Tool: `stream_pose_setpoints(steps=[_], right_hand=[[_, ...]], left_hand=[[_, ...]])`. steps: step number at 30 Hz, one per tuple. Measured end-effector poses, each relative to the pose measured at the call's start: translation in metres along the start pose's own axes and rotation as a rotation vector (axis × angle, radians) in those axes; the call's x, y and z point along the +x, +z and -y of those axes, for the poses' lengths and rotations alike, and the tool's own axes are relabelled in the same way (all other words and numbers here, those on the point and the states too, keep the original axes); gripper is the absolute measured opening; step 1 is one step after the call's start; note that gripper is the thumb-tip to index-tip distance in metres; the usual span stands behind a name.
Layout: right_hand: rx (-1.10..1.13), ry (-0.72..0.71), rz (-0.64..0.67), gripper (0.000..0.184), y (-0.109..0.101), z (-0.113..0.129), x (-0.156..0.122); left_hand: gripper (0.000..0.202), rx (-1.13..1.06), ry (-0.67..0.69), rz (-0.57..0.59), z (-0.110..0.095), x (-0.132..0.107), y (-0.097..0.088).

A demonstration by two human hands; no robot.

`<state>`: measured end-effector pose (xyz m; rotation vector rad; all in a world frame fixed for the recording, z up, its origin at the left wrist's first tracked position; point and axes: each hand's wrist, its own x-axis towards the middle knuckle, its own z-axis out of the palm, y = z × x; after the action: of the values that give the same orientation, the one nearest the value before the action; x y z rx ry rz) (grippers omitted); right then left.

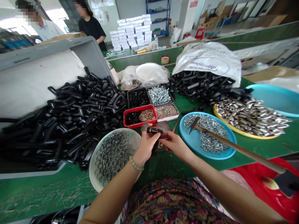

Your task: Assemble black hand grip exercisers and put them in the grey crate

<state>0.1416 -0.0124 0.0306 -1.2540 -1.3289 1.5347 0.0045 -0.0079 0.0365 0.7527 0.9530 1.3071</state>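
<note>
Left hand: closing its fingers around a black part with pale lettering, which is lying across the top of the grip. Right hand: holding its fingers curled nearly together just beside the part's right end; whether it is pinching anything, cannot be told. Tabletop, green: spreading beneath both hands. Red tray: standing just beyond the left hand, holding black and copper-coloured pieces. White bowl: sitting left, holding metal rings. Blue tray: sitting right, carrying small metal pieces, a hammer resting across it.
</note>
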Motion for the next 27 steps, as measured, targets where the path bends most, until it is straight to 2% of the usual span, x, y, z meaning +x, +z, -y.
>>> stream_pose_setpoints(steps=[5, 11, 14, 18, 24, 27], right_hand=[[-0.002, 0.008, -0.003, 0.026, -0.006, -0.002, -0.005], [0.041, 0.001, -0.041, 0.027, -0.018, -0.002, -0.014], [0.054, 0.005, -0.056, 0.027, -0.021, 0.000, -0.015], [0.093, -0.001, -0.098, 0.027, -0.024, 0.004, -0.014], [0.119, 0.005, -0.123, 0.027, -0.028, 0.008, -0.011], [0.113, -0.022, -0.132, 0.026, -0.029, 0.008, -0.009]], left_hand=[[0.040, -0.014, -0.091, -0.002, -0.003, -0.002, -0.001], [0.038, 0.107, -0.043, -0.064, -0.003, -0.003, -0.001], [0.043, 0.023, -0.076, -0.090, -0.003, -0.002, 0.000], [0.038, -0.153, -0.141, -0.073, -0.005, 0.000, 0.000], [0.044, 0.071, -0.078, -0.094, -0.001, 0.000, -0.004], [0.041, 0.142, -0.037, -0.047, 0.002, 0.000, -0.008]])
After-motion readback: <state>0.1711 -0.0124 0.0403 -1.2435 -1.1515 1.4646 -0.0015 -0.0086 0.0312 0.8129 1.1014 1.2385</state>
